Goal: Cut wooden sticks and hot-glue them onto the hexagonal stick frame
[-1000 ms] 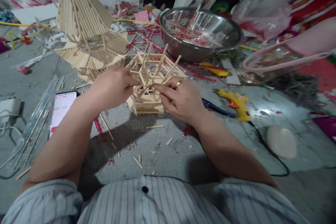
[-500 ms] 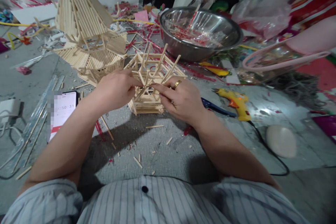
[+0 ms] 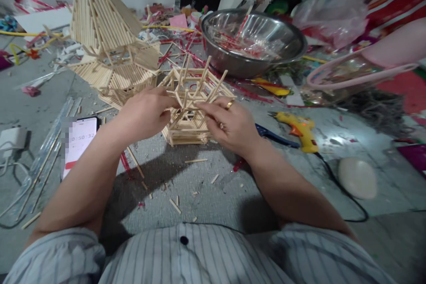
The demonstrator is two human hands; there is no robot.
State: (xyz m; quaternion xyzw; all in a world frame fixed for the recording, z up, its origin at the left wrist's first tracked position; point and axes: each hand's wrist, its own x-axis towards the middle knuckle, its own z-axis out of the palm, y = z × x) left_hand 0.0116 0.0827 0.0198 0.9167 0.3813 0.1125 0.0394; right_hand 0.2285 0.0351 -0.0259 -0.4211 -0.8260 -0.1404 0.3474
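A six-sided open frame of thin wooden sticks [image 3: 188, 135] stands on the table in front of me, with several sticks rising from it at a slant. My left hand [image 3: 146, 113] is at its left side, fingers curled, the fingertips closed at a stick joint on the near upper edge. From the right, my right hand [image 3: 229, 124], wearing a gold ring, reaches in. Its index fingertip meets the right part of a short wooden stick [image 3: 190, 108] at that edge, the other fingers bent. The thumb's contact is partly hidden.
Behind on the left rises a stick tower with a pointed roof [image 3: 103, 13]. A steel bowl [image 3: 233, 66] holds plastic wrappers. To the right lie blue-handled pliers [image 3: 276, 136], a yellow glue gun [image 3: 299, 128] and its cord. A phone [image 3: 80, 144] lies left; stick scraps [image 3: 175, 205] lie in front.
My right hand has shifted slightly right, its fingertips drawing away from my left fingertips. My left hand stays almost in place, and the frame has not visibly moved.
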